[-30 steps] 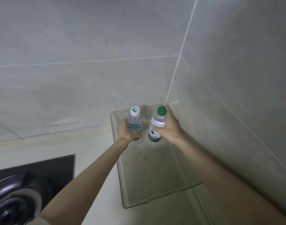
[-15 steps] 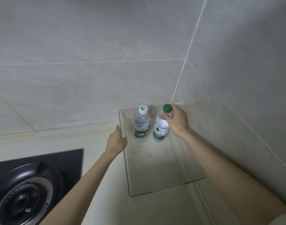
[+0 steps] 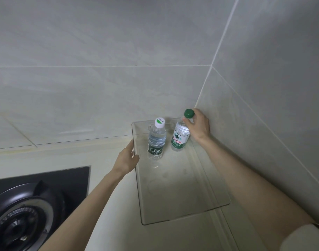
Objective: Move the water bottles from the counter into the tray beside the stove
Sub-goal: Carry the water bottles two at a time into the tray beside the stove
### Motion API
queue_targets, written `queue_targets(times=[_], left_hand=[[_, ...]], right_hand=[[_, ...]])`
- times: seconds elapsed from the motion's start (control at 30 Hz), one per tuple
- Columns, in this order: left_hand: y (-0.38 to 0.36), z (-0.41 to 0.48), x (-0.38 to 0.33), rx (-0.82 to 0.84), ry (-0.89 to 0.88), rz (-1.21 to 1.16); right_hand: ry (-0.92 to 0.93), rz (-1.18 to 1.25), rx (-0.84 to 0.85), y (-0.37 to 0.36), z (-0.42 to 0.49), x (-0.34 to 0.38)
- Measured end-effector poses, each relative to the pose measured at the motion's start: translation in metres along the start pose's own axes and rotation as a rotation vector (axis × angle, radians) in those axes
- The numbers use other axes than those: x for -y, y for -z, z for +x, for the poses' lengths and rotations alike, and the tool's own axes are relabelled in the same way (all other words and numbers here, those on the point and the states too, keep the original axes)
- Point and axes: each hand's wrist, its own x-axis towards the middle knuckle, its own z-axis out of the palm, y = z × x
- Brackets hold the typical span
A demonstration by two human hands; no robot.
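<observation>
Head view: a clear tray [image 3: 182, 194] is seen lying on the pale counter [image 3: 64, 156] in the corner of the tiled wall [image 3: 100, 69], to the right of the black stove burner [image 3: 19, 214]. Two water bottles are shown upright inside the tray at its far end, side by side and just apart. The white-capped bottle [image 3: 156, 140] is placed on the left and is touched by nothing. The green-capped bottle [image 3: 180, 137], on the right, is held at its neck just under the cap by the right hand [image 3: 198, 125], whose thumb and fingers are curled round it. The left hand [image 3: 127, 158] is held with fingers loosely extended and nothing in it (it lies at the tray's left rim; contact with the rim cannot be told).
</observation>
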Motion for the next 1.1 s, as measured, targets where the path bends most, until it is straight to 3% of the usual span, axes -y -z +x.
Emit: queue_targets(times=[0.17,0.3,0.37,0.47,0.57,0.77,1.1], left_hand=[[-0.002,-0.001,0.001,-0.013,0.004,-0.029],[-0.002,-0.004,-0.001,-0.018,0.026,-0.070],[-0.003,-0.005,-0.003,-0.022,0.025,-0.077],[-0.003,-0.006,-0.004,-0.031,0.037,-0.085],[-0.002,-0.005,-0.003,-0.025,0.050,-0.091],[-0.004,-0.002,-0.001,-0.034,0.068,-0.055],[-0.005,0.001,0.003,-0.039,0.066,-0.019]], right_hand=[[0.074,-0.038,0.008,0.005,-0.004,0.002],[0.294,-0.317,-0.033,0.008,-0.011,0.016],[0.401,-0.319,-0.110,0.005,-0.021,0.033],[0.511,-0.325,0.084,-0.008,-0.040,0.061],[0.574,-0.550,0.320,-0.022,-0.044,0.078],[0.372,-0.590,0.458,-0.023,-0.027,0.087],[0.206,-0.458,0.330,-0.012,-0.012,0.080]])
